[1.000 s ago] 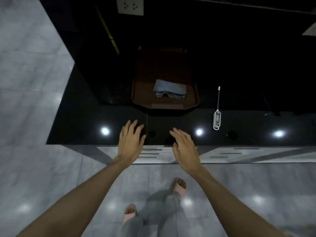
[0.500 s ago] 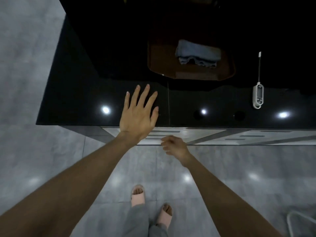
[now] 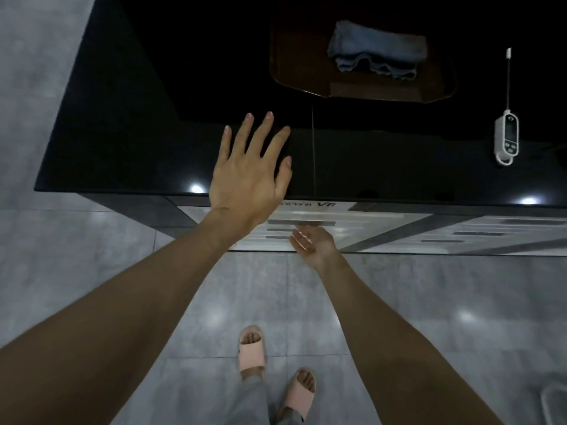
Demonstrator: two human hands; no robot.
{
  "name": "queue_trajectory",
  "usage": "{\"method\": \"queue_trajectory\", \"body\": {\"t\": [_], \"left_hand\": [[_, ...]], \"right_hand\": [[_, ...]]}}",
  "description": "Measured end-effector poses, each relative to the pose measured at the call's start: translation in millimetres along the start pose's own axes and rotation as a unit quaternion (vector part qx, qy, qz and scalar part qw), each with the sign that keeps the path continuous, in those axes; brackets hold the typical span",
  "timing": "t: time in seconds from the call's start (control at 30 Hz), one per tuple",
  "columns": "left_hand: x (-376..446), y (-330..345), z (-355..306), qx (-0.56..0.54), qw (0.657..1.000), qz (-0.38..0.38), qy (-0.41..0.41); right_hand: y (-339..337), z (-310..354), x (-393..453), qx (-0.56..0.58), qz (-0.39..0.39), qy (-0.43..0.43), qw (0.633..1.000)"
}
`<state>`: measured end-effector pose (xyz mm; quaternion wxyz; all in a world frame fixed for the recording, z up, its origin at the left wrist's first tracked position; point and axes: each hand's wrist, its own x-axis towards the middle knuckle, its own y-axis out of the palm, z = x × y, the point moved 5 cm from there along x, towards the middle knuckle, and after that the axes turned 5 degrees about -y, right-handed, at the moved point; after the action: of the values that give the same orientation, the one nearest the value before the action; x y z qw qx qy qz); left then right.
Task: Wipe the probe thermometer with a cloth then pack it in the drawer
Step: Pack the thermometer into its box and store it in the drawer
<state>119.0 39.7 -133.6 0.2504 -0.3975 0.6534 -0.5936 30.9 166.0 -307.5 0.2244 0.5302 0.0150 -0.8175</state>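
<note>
The white probe thermometer (image 3: 507, 139) lies on the black counter at the far right, its thin probe pointing away from me. A folded grey-blue cloth (image 3: 377, 53) rests in a brown tray (image 3: 368, 92) at the back. My left hand (image 3: 248, 176) is spread flat, palm down, over the counter's front edge and holds nothing. My right hand (image 3: 313, 243) is below the counter, palm up with fingers half curled, just under the grey handle (image 3: 302, 223) of the top drawer. The drawer looks closed.
The glossy black counter (image 3: 138, 133) ends at the left, with grey floor tiles beyond. More white drawer fronts with grey handles (image 3: 478, 233) run to the right. My feet in pink slippers (image 3: 251, 351) stand close to the cabinet. A white rim (image 3: 553, 403) shows at the bottom right.
My view has tilted down and closer to the counter. My left hand spread flat over the counter edge. My right hand dropped below the edge and turned palm up at the drawer handle.
</note>
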Motion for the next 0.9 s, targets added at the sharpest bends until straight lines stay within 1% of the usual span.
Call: {"method": "queue_trajectory", "body": {"t": [0.1, 0.27, 0.53, 0.6, 0.63, 0.67, 0.7, 0.73, 0.77, 0.8, 0.83, 0.87, 0.9], "left_hand": [[0, -1, -1, -0.002, 1.0, -0.005, 0.0], [-1, 0, -2, -0.001, 1.0, -0.003, -0.004], [-3, 0, 0, -0.006, 1.0, -0.007, -0.009], [-3, 0, -1, -0.006, 1.0, -0.01, -0.009], [-3, 0, -1, -0.005, 1.0, -0.011, -0.009], [-3, -1, -1, -0.006, 1.0, -0.012, -0.008], [-3, -1, -1, -0.008, 1.0, -0.014, -0.007], [-2, -1, 0, -0.011, 1.0, -0.015, -0.006], [-2, -2, 0, -0.012, 1.0, -0.016, -0.004], [-3, -2, -1, -0.01, 1.0, -0.018, -0.004], [-3, -3, -1, -0.009, 1.0, -0.019, -0.003], [-3, -3, -1, -0.01, 1.0, -0.018, -0.003], [-3, -3, 0, -0.011, 1.0, -0.017, -0.004]], "right_hand": [[-15, -13, -9, 0.002, 0.008, -0.003, 1.0], [-48, -45, -24, -0.028, 0.002, 0.014, 1.0], [-99, -94, -66, -0.021, -0.01, 0.042, 0.999], [-105, -100, -85, -0.064, -0.029, 0.023, 0.997], [-107, -100, -98, -0.12, -0.037, -0.013, 0.992], [-107, -96, -114, -0.196, -0.037, -0.078, 0.977], [-103, -88, -132, -0.274, -0.014, -0.166, 0.947], [-93, -77, -149, -0.335, 0.028, -0.255, 0.907], [-81, -65, -162, -0.379, 0.076, -0.334, 0.86], [-71, -50, -169, -0.421, 0.113, -0.406, 0.803], [-58, -34, -167, -0.46, 0.131, -0.466, 0.745], [-45, -19, -155, -0.493, 0.132, -0.506, 0.695], [-32, -4, -136, -0.531, 0.125, -0.523, 0.655]]}}
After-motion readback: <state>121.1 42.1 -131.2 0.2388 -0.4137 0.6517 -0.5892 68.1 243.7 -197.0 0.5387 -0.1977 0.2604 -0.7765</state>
